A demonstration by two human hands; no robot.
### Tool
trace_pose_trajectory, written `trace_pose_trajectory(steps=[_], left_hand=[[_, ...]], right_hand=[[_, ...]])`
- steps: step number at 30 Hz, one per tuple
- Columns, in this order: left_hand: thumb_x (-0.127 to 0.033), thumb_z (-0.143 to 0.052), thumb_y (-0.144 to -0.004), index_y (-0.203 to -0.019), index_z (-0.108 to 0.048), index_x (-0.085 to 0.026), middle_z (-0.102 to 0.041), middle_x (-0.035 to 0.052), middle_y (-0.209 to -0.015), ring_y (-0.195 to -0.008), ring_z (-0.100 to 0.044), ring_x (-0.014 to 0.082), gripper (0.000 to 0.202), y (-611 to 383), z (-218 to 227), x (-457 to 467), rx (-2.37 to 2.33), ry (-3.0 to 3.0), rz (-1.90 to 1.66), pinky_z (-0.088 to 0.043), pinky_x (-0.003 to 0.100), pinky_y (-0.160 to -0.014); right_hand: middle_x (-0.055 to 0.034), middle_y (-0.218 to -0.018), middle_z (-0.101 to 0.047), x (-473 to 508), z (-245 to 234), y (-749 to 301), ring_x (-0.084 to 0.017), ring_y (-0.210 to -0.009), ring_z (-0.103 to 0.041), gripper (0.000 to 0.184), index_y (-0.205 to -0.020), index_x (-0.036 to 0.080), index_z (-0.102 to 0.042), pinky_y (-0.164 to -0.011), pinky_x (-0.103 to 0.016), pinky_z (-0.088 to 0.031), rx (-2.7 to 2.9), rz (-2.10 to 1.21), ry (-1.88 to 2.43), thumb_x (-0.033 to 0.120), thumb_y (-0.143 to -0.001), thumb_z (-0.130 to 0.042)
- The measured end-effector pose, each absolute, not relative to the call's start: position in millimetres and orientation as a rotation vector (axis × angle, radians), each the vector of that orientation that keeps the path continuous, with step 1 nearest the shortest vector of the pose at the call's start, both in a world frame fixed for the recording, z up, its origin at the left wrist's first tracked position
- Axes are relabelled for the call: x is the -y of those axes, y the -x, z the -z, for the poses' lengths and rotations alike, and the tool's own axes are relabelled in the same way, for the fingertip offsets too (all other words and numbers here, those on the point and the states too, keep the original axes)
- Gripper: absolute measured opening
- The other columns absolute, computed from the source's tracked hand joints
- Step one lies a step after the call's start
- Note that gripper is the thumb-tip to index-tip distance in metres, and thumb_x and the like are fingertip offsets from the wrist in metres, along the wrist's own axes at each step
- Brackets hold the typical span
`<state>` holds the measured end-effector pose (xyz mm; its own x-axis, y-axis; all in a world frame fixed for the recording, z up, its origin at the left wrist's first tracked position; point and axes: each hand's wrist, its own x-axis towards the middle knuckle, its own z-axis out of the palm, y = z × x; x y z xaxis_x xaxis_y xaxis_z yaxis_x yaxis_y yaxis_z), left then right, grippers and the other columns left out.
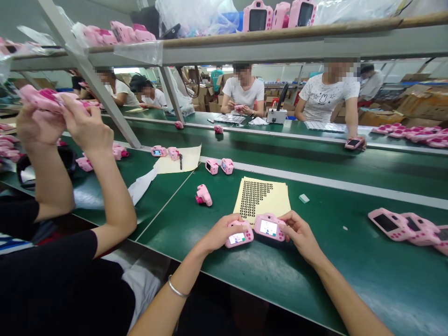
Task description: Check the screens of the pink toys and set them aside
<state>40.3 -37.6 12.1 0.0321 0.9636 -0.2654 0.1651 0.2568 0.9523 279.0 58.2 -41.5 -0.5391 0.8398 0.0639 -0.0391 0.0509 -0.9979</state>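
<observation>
My left hand (217, 232) is closed around a pink toy camera (239, 236) with a lit screen, held just above the green table (367, 261). My right hand (299, 232) grips a second pink toy camera (269, 227), also with its screen lit, right beside the first. Just behind both cameras lies a yellow sheet of small black stickers (261, 198). A silver bracelet sits on my left wrist.
A loose pink camera (204, 194) lies left of the sheet, two more (219, 166) behind it, and several (408, 226) at right. A co-worker's raised hands (63, 123) hold a pink camera at left. People sit across the conveyor (315, 154). A shelf (280, 37) overhead holds more cameras.
</observation>
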Motion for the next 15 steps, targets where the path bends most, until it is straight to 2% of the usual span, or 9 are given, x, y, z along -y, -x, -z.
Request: trace_pose_trajectory(steps=[15], left_hand=[[-0.044,-0.066,-0.076,-0.080,-0.052,-0.012,-0.056,-0.0009,-0.078,-0.071,-0.053,0.0080,0.034,-39.3,-12.0,36.4,-1.395,-1.132,-0.887,-0.036,0.017,-0.063]], right_hand=[[-0.0011,-0.082,-0.055,-56.5,38.5,-281.8,-0.007,-0.064,-0.045,0.036,-0.095,0.016,-0.052,-0.056,-0.020,-0.036,1.720,-1.573,0.840,0.048,-0.084,-0.065]])
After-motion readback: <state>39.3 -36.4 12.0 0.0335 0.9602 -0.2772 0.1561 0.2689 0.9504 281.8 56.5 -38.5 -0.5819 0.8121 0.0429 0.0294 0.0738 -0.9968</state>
